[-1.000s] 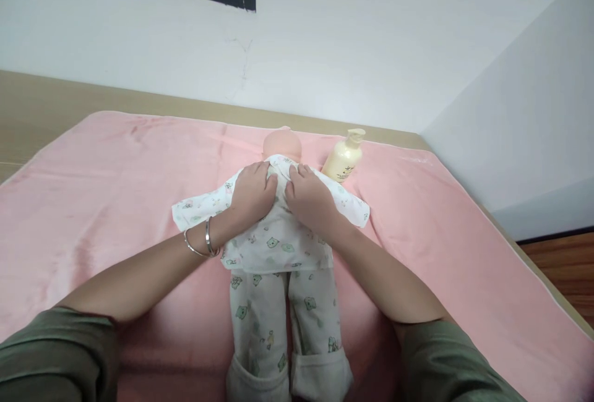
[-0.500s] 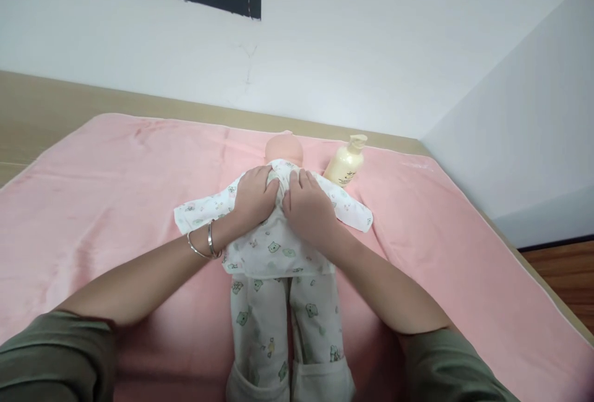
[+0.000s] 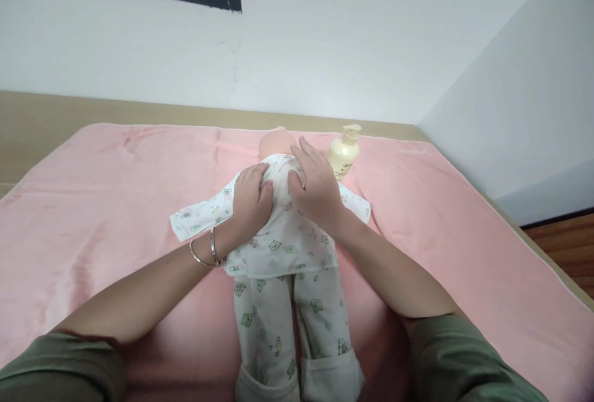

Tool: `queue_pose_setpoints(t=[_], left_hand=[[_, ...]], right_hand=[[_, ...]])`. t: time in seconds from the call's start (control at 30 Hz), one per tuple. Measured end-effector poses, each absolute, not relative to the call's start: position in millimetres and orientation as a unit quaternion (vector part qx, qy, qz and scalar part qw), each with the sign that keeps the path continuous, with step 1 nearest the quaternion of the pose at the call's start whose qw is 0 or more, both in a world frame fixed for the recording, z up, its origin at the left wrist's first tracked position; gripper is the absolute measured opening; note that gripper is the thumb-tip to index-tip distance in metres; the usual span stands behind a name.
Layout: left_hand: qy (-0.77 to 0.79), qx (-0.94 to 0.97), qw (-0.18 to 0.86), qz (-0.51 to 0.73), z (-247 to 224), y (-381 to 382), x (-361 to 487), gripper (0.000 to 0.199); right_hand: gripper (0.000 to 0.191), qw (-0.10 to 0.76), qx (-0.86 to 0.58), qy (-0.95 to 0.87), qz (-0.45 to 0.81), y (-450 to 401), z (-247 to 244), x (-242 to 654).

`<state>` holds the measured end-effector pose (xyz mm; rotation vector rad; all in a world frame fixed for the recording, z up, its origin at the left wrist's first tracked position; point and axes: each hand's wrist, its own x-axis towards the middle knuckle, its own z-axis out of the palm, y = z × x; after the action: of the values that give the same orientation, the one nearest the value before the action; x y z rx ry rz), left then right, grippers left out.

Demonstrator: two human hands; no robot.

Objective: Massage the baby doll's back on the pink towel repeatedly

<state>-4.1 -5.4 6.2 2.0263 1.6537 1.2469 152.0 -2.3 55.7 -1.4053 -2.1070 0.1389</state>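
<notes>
While the left hand (image 3: 253,201) is laid unclenched on the white printed cloth shirt (image 3: 284,238) of a round-headed pink doll (image 3: 273,143), the right hand (image 3: 319,188) is spread alongside.

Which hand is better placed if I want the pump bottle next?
Probably the right hand: it appears just beside the pump bottle, fingers spread. The left hand lies on the patterned shirt, farther off, with the right between it and the bottle.
</notes>
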Motion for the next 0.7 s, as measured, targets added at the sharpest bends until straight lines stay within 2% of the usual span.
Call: queue_pose_setpoints(t=[0.17, 0.33, 0.4, 0.53, 0.7], left_hand=[[0.559, 0.683, 0.099, 0.460, 1, -6, -4, 0.042], [0.565, 0.686, 0.091, 0.449, 3, -9, -4, 0.040], [0.563, 0.700, 0.079, 0.432, 5, -10, -4, 0.039], [0.541, 0.743, 0.062, 0.389, 9, -11, -4, 0.039], [0.558, 0.739, 0.103, 0.363, 10, -7, -5, 0.033]], right_hand=[[0.054, 0.237, -0.496, -0.830, 0.093, -5, 42, 144], [0.062, 0.329, -0.487, -0.806, 0.074, -4, 49, 148], [0.060, 0.329, -0.492, -0.804, 0.064, -4, 46, 148], [0.051, 0.271, -0.472, -0.836, 0.069, -7, 35, 143], [0.051, 0.343, -0.439, -0.830, 0.023, -16, 45, 144]])
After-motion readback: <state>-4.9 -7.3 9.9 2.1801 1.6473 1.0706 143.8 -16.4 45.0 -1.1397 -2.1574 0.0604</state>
